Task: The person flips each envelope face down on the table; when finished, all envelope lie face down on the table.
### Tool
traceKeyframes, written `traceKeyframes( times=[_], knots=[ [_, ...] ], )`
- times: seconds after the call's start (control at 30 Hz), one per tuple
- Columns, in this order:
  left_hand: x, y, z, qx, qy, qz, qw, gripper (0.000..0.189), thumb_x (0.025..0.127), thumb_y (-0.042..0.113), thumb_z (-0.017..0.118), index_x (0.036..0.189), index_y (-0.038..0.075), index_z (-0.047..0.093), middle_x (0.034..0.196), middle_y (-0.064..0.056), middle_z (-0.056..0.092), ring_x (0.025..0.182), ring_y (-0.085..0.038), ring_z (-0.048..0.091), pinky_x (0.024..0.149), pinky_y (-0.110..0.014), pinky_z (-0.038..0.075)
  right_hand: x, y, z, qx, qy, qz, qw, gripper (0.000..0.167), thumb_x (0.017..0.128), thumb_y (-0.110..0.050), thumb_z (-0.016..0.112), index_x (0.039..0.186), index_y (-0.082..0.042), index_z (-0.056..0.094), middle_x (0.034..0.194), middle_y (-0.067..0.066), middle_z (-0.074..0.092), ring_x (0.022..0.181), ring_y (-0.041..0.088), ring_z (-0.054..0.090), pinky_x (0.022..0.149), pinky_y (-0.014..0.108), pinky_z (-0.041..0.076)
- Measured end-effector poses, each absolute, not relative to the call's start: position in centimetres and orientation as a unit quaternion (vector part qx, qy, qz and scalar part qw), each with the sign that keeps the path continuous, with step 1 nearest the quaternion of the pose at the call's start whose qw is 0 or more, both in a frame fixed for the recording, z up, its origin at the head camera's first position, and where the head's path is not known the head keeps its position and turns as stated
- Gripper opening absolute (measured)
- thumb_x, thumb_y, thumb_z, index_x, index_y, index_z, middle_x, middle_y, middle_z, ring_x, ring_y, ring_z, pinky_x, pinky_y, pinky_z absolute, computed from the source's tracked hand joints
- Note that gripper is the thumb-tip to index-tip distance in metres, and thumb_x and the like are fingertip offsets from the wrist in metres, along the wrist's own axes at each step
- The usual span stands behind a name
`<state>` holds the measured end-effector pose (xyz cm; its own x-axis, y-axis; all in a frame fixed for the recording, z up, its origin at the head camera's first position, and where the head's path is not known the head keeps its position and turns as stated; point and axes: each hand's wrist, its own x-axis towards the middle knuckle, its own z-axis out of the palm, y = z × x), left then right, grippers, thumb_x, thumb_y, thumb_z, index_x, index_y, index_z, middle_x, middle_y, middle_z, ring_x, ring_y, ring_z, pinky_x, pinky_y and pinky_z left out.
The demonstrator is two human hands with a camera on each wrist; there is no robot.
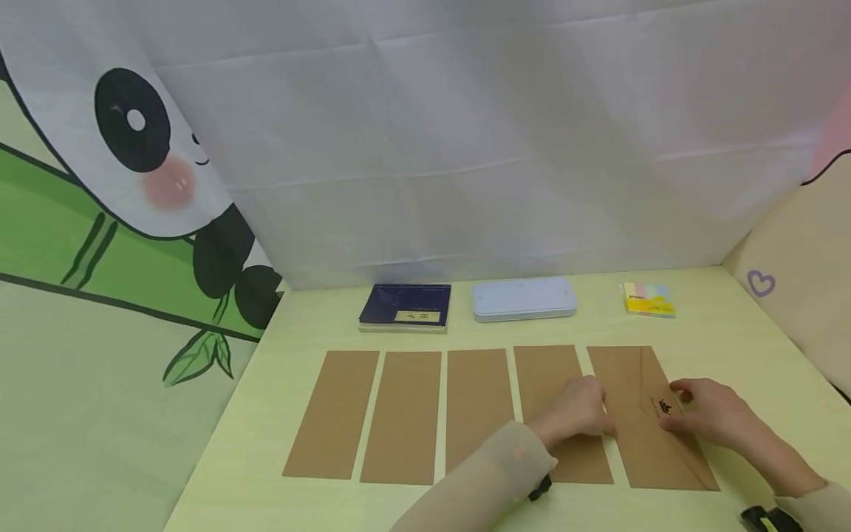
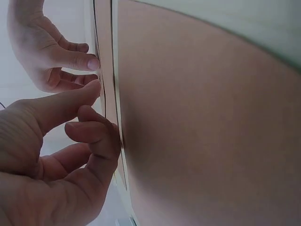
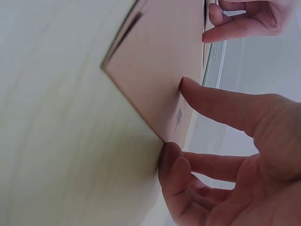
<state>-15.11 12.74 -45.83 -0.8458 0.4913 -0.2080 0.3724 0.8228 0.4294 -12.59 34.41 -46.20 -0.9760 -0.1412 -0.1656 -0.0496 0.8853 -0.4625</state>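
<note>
A kraft-paper envelope (image 1: 628,414) with a flap and small black print lies flat at the right end of a row. My right hand (image 1: 714,414) is at its right edge; in the right wrist view the thumb (image 3: 202,96) rests on the paper and the index finger (image 3: 171,157) meets the edge, pinching it. My left hand (image 1: 575,410) is by the left edge, over the neighbouring plain envelope (image 1: 541,369). Its thumb reaches the flapped envelope's edge and its fingers are loosely bent, with nothing visibly held in the left wrist view.
Three more plain brown envelopes (image 1: 339,414) continue the row leftward with narrow gaps. Behind them stand a dark blue book (image 1: 405,299), a pale blue tin case (image 1: 525,298) and a pack of sticky notes (image 1: 648,301). A white cloth (image 1: 465,148) hangs along the table's back.
</note>
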Motion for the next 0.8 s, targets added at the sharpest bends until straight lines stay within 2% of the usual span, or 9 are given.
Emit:
traceKeyframes(
  times=[0.17,0.4,0.5,0.6,0.8],
  knots=[
    [-15.2,12.8,-46.1,0.224,0.941,0.199,0.16,0.031,0.069,0.019,0.083,0.058,0.012,0.056,0.053,0.007,0.037,0.045,-0.008,0.035,0.039,-0.021,0.031,-12.7,34.3,-46.3,-0.038,0.966,-0.235,0.1,0.073,0.071,-0.036,0.082,0.111,0.018,0.054,0.092,0.023,0.062,0.085,0.041,0.058,0.068,0.05,0.047],
    [-15.2,12.7,-46.3,0.253,0.941,0.185,0.125,0.047,0.069,0.007,0.077,0.052,0.013,0.033,0.051,0.006,0.013,0.041,-0.008,0.013,0.038,-0.022,0.015,-13.0,34.5,-46.3,-0.015,0.962,-0.251,0.108,0.08,0.067,-0.037,0.085,0.113,0.019,0.052,0.093,0.025,0.061,0.086,0.043,0.057,0.07,0.051,0.047],
    [-15.3,12.7,-46.3,0.245,0.943,0.191,0.123,0.044,0.068,0.008,0.079,0.052,0.013,0.038,0.051,0.006,0.016,0.04,-0.008,0.017,0.036,-0.021,0.018,-13.0,34.7,-46.4,-0.01,0.959,-0.259,0.113,0.081,0.066,-0.038,0.086,0.114,0.018,0.052,0.093,0.025,0.061,0.087,0.044,0.056,0.07,0.051,0.047],
    [-15.3,12.9,-46.4,0.227,0.945,0.196,0.131,0.036,0.068,0.011,0.082,0.056,0.013,0.048,0.052,0.006,0.025,0.041,-0.008,0.024,0.036,-0.021,0.024,-12.9,35.1,-46.5,-0.008,0.956,-0.269,0.115,0.08,0.067,-0.039,0.085,0.116,0.016,0.053,0.092,0.019,0.063,0.087,0.039,0.057,0.068,0.047,0.047],
    [-15.3,13.1,-46.4,0.22,0.946,0.199,0.131,0.031,0.067,0.013,0.084,0.061,0.011,0.054,0.056,0.005,0.035,0.045,-0.009,0.032,0.038,-0.02,0.031,-12.5,36.2,-46.5,-0.012,0.925,-0.352,0.143,0.074,0.08,-0.034,0.077,0.125,0.017,0.048,0.096,0.009,0.061,0.087,0.025,0.055,0.065,0.035,0.046]
  ],
)
